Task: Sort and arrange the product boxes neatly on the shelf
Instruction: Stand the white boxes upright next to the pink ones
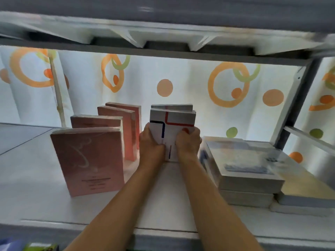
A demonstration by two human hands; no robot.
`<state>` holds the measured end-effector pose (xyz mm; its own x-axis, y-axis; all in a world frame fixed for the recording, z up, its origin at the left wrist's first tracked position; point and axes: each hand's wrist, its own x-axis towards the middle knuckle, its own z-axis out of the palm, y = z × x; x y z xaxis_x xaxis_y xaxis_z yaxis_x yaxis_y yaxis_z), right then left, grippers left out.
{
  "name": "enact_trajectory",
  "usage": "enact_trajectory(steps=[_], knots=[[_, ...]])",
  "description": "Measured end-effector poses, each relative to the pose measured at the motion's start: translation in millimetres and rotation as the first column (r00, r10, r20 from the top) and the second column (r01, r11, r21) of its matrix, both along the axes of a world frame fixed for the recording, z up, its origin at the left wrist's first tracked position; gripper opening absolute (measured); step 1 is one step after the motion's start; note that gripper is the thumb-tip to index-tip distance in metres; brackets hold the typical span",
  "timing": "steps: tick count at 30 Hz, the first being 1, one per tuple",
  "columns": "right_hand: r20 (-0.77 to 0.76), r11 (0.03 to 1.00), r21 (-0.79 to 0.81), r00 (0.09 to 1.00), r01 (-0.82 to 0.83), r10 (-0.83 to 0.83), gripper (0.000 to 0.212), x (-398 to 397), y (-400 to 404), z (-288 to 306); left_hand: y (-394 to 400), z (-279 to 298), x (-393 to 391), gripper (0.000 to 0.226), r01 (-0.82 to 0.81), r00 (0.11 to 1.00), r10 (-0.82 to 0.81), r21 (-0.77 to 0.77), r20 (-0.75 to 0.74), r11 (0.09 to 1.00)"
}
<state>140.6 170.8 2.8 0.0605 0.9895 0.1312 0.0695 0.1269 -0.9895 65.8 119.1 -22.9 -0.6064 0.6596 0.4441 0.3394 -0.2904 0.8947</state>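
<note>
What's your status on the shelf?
Left hand and right hand grip white box, upright. Pink boxes left, grey stack right.

Both hands [170, 142] grip upright white box [172, 131] on shelf [36, 205].

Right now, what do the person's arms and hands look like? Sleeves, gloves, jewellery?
Both forearms are bare as far as the frame's bottom edge: no sleeves in view. The left hand and the right hand are ungloved. No watch, bracelet or ring shows on either; the fingertips are mostly hidden, so nails cannot be judged.
</note>
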Motion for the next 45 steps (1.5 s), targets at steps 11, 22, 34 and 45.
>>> enact_trajectory(steps=[11,22,34,45], knots=[[0.023,0.994,-0.067,0.996,-0.088,0.089,0.041,20,-7,-24,-4,-6,3,0.039,0.025,0.996,-0.018,-0.084,0.088,0.996],[0.071,0.991,-0.062,0.99,-0.119,0.123,0.046,20,-15,-23,-10,-2,7,0.028,0.049,0.992,-0.031,-0.144,0.124,0.988],[0.039,0.996,-0.062,0.996,-0.072,0.074,0.057,17,-14,-22,-13,-3,6,0.064,0.013,0.994,0.012,-0.228,0.107,0.974],[0.251,0.993,-0.102,0.965,-0.052,0.077,0.053,26,-38,-24,-24,-12,9,0.069,-0.008,0.993,0.04,-0.281,0.107,0.96]])
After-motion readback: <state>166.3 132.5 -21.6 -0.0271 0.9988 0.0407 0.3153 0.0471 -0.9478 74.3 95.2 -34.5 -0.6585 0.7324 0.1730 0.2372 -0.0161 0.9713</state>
